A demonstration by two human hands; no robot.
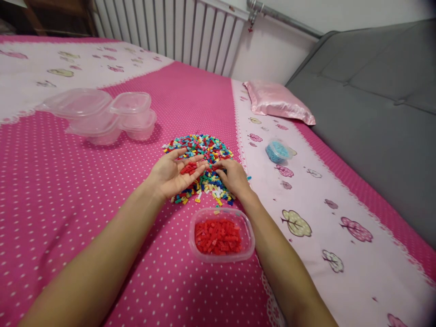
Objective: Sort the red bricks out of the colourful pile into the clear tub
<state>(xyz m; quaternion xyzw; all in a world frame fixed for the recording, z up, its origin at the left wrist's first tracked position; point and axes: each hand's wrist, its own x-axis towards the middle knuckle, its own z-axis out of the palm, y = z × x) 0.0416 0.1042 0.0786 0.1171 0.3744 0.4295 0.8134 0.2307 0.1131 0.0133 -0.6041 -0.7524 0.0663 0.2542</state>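
A heap of small building bricks [218, 184] in many colours lies on the bed. Over its left part, my left hand [172, 175] is held palm up with fingers stretched out, and several red bricks [189, 168] rest on it. My right hand [235, 175] reaches over the heap's right side, thumb and fingers pinched together near the left fingertips. A bit of red shows at the pinch, apparently a small brick partly hidden by the fingers. Nearer to me, between my forearms, stands a clear plastic container [250, 247] with a layer of red bricks [218, 236] inside.
Stacked clear containers and lids [102, 116] stand at the left. On the right is a small tub of blue bricks [278, 151]. Farther back lie a pink pillow [277, 102], a grey padded headboard [371, 91] and a white radiator [177, 34]. A dotted pink bedspread [61, 190] covers the bed.
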